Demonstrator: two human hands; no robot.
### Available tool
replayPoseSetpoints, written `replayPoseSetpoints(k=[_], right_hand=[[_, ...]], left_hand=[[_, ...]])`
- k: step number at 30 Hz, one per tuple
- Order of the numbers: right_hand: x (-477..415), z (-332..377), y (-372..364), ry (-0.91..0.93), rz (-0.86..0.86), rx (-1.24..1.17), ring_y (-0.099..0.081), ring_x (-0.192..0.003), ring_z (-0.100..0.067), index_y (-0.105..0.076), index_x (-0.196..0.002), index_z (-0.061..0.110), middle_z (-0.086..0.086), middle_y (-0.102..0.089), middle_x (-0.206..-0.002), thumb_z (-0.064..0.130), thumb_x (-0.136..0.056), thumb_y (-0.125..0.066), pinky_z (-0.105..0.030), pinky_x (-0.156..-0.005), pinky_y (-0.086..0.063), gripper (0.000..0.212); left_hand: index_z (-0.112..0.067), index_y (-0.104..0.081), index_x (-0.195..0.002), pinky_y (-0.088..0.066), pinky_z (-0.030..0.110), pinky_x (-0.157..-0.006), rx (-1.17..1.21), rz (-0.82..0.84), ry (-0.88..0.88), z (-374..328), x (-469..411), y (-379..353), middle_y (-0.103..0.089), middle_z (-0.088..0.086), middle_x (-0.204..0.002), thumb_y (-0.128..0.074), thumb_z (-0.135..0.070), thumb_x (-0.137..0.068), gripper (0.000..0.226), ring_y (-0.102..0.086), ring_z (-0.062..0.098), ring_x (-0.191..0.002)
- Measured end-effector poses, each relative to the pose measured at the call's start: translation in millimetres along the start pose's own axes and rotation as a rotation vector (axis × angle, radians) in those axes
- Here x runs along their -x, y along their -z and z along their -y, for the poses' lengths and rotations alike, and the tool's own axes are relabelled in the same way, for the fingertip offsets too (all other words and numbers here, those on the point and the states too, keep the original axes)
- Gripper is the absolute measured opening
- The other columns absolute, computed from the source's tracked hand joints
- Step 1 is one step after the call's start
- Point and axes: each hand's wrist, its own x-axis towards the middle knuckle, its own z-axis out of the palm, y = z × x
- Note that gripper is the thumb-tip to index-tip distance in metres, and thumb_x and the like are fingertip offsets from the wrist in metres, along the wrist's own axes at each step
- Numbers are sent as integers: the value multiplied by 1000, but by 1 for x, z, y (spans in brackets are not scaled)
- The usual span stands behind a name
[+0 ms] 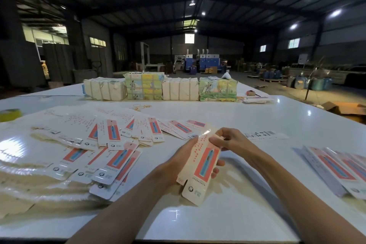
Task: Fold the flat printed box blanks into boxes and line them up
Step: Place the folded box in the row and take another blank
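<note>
Your left grip (178, 162) curls round the box blank (206, 162), whose long axis runs away toward your right grip (229, 139), which pinches its far flap.

On the desk (257, 117), blanks (89, 154) lie fanned at left and boxes (336, 168) in a row at right, with 1 blank (204, 164) held between them. Behind, 4 bundles (180, 88) stand side by side. A tape roll (10, 114) sits far left.
</note>
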Motion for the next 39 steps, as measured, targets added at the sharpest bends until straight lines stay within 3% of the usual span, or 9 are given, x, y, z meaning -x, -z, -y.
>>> replayPoseSetpoints(k=[7, 13, 18, 21, 26, 29, 33, 36, 39], right_hand=[[6, -1, 8, -78, 106, -181, -78, -101, -23, -77, -98, 6, -9, -81, -102, 40, -96, -75, -40, -96, -59, 34], [13, 8, 4, -58, 145, -289, -77, -97, -25, -85, -91, 14, -15, -80, -106, 28, -98, -73, -38, -90, -56, 20], [19, 6, 8, 18, 209, -438, -70, -104, -30, -81, -88, 9, -27, -71, -121, 30, -99, -71, -50, -107, -49, 26], [18, 3, 6, 65, 234, -551, -66, -112, -32, -75, -107, -2, -35, -61, -133, 33, -97, -69, -51, -113, -47, 36], [13, 7, -11, 69, 74, -486, -74, -103, -22, -68, -125, 9, -13, -73, -112, 32, -96, -75, -45, -102, -56, 38], [13, 7, -20, 94, -114, -369, -77, -104, -21, -50, -144, 31, -6, -71, -123, 36, -95, -77, -41, -96, -62, 56], [18, -2, -34, 109, -66, -438, -77, -96, -24, -43, -144, 40, -5, -80, -109, 43, -94, -75, -38, -87, -64, 59], [20, -2, -34, 140, -75, -517, -77, -99, -30, -53, -139, 44, -11, -79, -105, 40, -93, -75, -39, -86, -65, 52], [20, 0, -27, 109, -63, -560, -77, -101, -32, -55, -141, 38, -14, -79, -104, 39, -87, -77, -38, -87, -64, 57]], left_hand=[[-13, -64, -140, -62, 43, -83, 46, 38, 22, 1, 0, 1, -64, 31, -136, -42, -62, -108, 63, -73, 37, -96], [-12, -66, -136, -59, 45, -84, 9, -16, 4, 1, 2, -1, -66, 30, -131, -45, -68, -104, 68, -70, 39, -98], [-4, -64, -129, -62, 42, -76, -31, -14, -46, 1, -2, -9, -69, 28, -114, -45, -65, -105, 69, -73, 36, -86], [-7, -56, -130, -59, 34, -68, -31, -60, -35, 4, -6, -14, -66, 18, -95, -46, -66, -104, 65, -68, 26, -73], [-8, -57, -109, -51, 26, -52, 222, -115, 29, 5, -14, -19, -60, 12, -77, -45, -61, -105, 55, -57, 19, -56], [-9, -61, -106, -54, 26, -51, 462, -81, 6, 1, -12, -12, -62, 12, -79, -54, -55, -100, 48, -60, 19, -55], [-9, -63, -125, -58, 29, -57, 506, -66, -18, 1, -11, -12, -63, 13, -88, -54, -57, -101, 54, -64, 21, -63], [-11, -67, -132, -62, 36, -69, 350, -159, -23, 3, -10, -14, -73, 18, -102, -54, -63, -101, 62, -73, 28, -77], [-39, -41, -149, -64, 51, -85, -4, -377, -125, 4, -8, -11, -74, 15, -121, -46, -68, -101, 56, -77, 35, -99]])
